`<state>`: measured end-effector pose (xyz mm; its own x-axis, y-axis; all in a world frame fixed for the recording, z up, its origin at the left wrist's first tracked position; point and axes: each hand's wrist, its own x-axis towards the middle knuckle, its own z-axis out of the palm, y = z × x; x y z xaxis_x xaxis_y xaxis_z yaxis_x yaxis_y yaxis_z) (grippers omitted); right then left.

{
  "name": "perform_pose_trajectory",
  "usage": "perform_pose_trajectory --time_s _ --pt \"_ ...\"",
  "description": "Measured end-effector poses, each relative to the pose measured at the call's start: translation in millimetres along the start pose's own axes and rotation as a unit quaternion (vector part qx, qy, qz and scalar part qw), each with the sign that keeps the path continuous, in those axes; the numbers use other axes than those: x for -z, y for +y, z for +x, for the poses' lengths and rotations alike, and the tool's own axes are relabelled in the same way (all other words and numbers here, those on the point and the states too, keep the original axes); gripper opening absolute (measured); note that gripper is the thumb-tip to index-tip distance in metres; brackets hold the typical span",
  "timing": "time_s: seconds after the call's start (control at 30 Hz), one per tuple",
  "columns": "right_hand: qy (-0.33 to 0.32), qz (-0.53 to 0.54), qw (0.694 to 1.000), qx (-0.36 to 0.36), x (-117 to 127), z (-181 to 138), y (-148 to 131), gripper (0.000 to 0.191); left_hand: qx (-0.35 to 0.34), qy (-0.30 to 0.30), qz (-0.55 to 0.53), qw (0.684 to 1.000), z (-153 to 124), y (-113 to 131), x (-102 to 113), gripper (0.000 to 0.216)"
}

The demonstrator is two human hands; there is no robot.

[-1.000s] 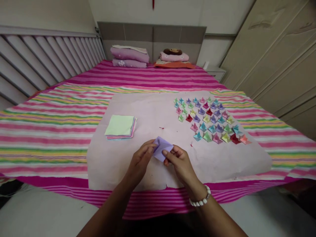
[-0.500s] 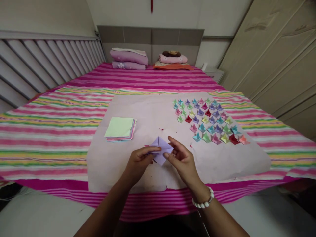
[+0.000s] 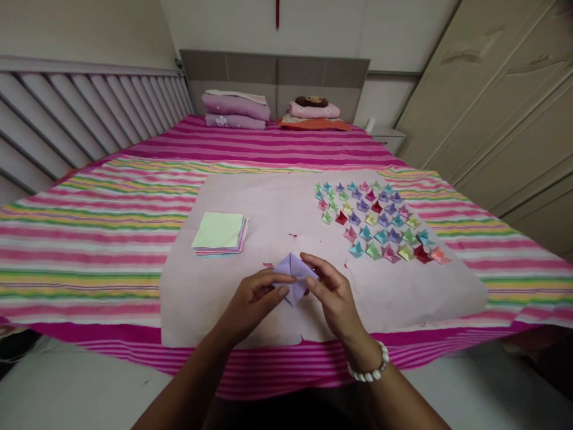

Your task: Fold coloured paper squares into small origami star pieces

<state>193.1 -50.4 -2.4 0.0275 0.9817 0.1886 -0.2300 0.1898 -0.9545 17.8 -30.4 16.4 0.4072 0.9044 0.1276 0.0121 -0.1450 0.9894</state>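
I have the left grip [image 3: 250, 300] and right grip [image 3: 336, 298] closed on the purple paper [image 3: 296, 267], with a paper stack [image 3: 218, 230] beyond-left and folded shapes [image 3: 383, 220] beyond-right.

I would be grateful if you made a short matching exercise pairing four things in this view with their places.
1. folded purple paper
2. stack of square papers
3. white bead bracelet
4. small folded-paper figures

A. around the right wrist
B. on the right part of the pale sheet
C. between the left hand and right hand
D. on that sheet's left part

Pairs: 1-C; 2-D; 3-A; 4-B
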Motion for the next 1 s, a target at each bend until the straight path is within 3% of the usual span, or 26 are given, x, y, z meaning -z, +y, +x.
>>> perform_pose_trajectory --time_s 0.27,0.43,0.6,0.77,1.0 --pt "0.035 0.002 0.999 -0.015 -9.0 3.3 -0.8 0.041 0.001 0.082 0.074 0.994 -2.9 -2.1 -4.9 0.017" --pt "0.066 -0.069 0.995 0.031 -5.2 0.5 -0.4 0.013 -0.026 0.095 0.101 0.99 -0.7 -0.1 -2.9 0.012" --pt "0.013 -0.105 0.992 0.067 -2.5 0.6 -7.2 0.004 -0.013 0.095 0.114 0.989 0.2 2.1 -1.8 0.015" --pt "-0.015 -0.119 0.991 0.066 -3.7 0.5 -9.1 0.02 0.003 0.09 0.129 0.988 -1.5 5.9 0.3 0.025" --pt "-0.038 -0.203 0.974 0.095 -1.9 2.0 -6.2 0.019 -0.053 0.099 0.194 0.975 0.2 2.1 0.7 0.017"
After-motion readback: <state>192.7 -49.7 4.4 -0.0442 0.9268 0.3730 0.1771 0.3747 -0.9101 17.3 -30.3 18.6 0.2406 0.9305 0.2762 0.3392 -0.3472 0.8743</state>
